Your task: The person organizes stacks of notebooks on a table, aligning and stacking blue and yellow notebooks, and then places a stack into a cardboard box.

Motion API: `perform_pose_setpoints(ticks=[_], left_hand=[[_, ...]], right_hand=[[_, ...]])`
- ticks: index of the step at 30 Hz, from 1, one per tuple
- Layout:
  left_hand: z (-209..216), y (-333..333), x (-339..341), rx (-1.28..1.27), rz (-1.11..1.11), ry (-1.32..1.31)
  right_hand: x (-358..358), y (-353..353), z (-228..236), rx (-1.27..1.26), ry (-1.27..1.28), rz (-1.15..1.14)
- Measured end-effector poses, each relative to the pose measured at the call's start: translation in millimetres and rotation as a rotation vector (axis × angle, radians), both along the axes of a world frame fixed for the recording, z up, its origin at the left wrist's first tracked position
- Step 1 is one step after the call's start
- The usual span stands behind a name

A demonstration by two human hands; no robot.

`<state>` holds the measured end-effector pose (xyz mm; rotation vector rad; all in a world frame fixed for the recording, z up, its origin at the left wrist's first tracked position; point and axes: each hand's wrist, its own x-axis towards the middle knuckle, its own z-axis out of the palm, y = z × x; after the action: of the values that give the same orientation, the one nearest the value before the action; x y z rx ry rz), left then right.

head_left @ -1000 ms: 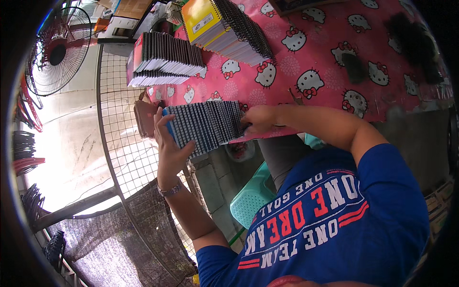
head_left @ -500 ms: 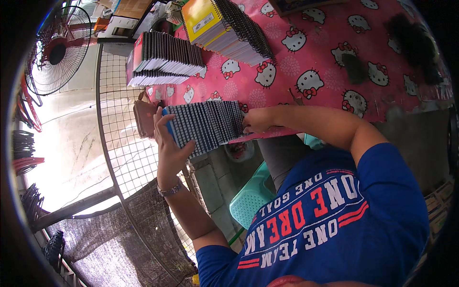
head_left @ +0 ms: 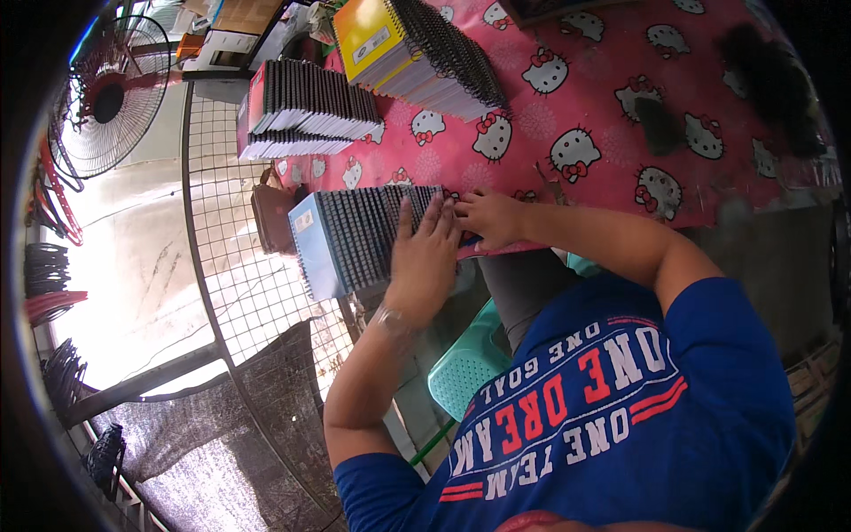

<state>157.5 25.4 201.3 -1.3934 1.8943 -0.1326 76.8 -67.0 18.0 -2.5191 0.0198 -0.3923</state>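
A row of spiral-bound notebooks (head_left: pixel 359 244) stands packed together at the table's near edge, dark coil edges upward and a light blue cover facing left. My left hand (head_left: pixel 424 262) lies over the right part of the row, fingers stretched out across the coils and touching them. Against the right end of the row, my right hand (head_left: pixel 492 219) has its fingers bent around the last notebook; a dark blue edge shows beneath it. The fingertips of both hands nearly meet there, and my left thumb is hidden.
Farther back stand a stack of yellow-covered spiral notebooks (head_left: pixel 377 44) and red-covered ones (head_left: pixel 310 102). A pink patterned cloth (head_left: pixel 594 97) covers the table. A brown pouch (head_left: pixel 273 217) hangs by the wire grid (head_left: pixel 235 293); a fan (head_left: pixel 111 102) stands left, a green stool (head_left: pixel 465 368) below.
My left hand has moved right from the row's left end onto its right part, uncovering the light blue cover. The right hand stays at the right end, its fingers now higher on the edge.
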Motion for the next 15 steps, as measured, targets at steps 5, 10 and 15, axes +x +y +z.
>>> perform_pose_setpoints(ticks=[5,10,15], left_hand=[[-38,8,20,0.255,0.05,-0.286],[-28,-2,27,0.288,0.066,-0.236],[-32,5,33,0.232,0.051,-0.194]], right_hand=[[-5,2,-6,0.086,-0.073,-0.023],[-5,0,-8,0.097,-0.115,-0.04],[1,5,-3,0.127,-0.118,-0.014]])
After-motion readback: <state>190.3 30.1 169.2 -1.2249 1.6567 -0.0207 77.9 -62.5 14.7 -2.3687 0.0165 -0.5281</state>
